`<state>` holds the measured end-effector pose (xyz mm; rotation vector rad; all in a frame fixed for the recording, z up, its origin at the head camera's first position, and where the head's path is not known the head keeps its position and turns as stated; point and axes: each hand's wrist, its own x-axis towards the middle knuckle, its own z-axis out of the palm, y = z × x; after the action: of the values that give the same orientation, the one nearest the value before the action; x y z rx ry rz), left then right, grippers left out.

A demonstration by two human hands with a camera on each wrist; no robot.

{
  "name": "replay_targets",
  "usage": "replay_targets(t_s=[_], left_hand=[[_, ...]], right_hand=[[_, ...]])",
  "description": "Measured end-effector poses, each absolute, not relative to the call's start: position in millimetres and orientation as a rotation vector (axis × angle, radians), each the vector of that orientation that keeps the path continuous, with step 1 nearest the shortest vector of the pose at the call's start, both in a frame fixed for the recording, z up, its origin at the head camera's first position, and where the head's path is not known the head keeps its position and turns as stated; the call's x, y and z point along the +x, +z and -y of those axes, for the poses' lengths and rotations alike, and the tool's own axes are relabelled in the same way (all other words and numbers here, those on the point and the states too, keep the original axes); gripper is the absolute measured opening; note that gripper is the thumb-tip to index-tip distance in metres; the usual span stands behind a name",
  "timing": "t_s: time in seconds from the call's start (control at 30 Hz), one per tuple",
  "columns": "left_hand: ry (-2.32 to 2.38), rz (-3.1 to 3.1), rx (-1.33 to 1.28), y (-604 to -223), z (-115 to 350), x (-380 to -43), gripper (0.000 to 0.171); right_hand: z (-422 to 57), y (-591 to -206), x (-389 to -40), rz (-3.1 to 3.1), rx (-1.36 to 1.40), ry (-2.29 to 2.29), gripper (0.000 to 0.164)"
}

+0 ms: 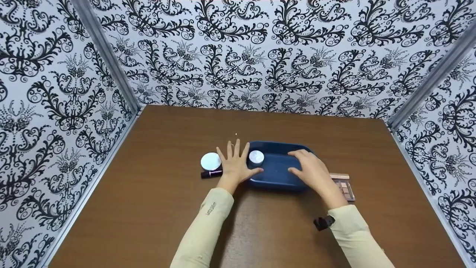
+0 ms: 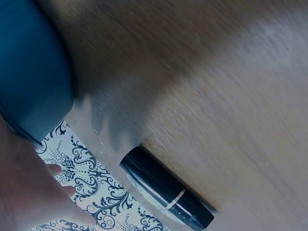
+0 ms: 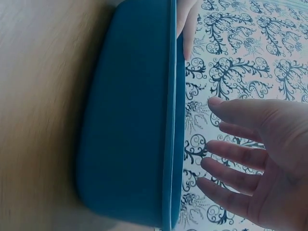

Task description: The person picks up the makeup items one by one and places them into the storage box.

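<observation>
A blue plastic tub (image 1: 277, 185) sits on the table, with a small round white-lidded jar (image 1: 256, 158) inside at its left end. My left hand (image 1: 234, 165) is spread flat-fingered over the tub's left rim, its thumb reaching over the inside next to the jar. Over the right end is my right hand (image 1: 310, 167), fingers and thumb apart with nothing between them; the right wrist view shows these fingers (image 3: 231, 173) loosely bent above the rim. Left of the left hand lie a round white disc (image 1: 211, 161) and a dark lipstick-like tube (image 2: 166, 187) with a pale band.
Beyond the right hand lie a makeup palette (image 1: 345, 190) with several pinkish pans and a slim pinkish tube (image 1: 340, 176), both partly covered by the forearm. The brown wooden table (image 1: 167, 212) is enclosed at the back and sides by patterned walls (image 1: 238, 56).
</observation>
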<state>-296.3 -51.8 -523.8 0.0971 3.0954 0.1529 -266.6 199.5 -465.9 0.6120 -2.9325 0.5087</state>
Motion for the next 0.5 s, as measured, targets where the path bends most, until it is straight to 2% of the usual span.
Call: replay_targets(t_s=[0.5], left_hand=[[0.176,-3.092,0.111,-526,53,-298,0.114]], right_hand=[[-239,-460,-254,2.886,0.508,0.541,0.052]])
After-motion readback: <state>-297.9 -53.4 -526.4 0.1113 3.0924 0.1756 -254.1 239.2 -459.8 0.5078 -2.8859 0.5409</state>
